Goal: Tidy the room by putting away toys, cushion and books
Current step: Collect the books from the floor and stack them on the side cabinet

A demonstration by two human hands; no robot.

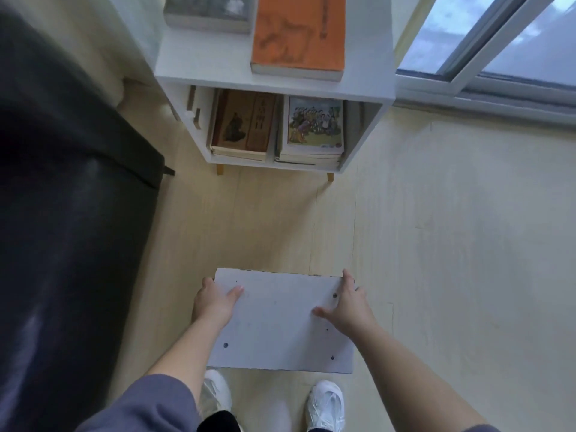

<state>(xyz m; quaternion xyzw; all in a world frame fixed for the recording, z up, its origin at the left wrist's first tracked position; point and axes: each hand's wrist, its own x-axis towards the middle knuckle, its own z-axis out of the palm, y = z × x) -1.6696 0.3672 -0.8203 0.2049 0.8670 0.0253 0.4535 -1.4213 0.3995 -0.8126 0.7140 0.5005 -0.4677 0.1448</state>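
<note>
My left hand (215, 302) and right hand (349, 307) gripped the white board (280, 325) by its edges (thumbs on top); any tilt risked clipping the shelf unit (274, 84) at twelve o'clock

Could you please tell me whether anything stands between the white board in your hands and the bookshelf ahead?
Nothing visible does. The left hand and right hand hold the white board, and only bare floor lies between it and the bookshelf. Its lower compartment already holds two stacks of books.
</note>
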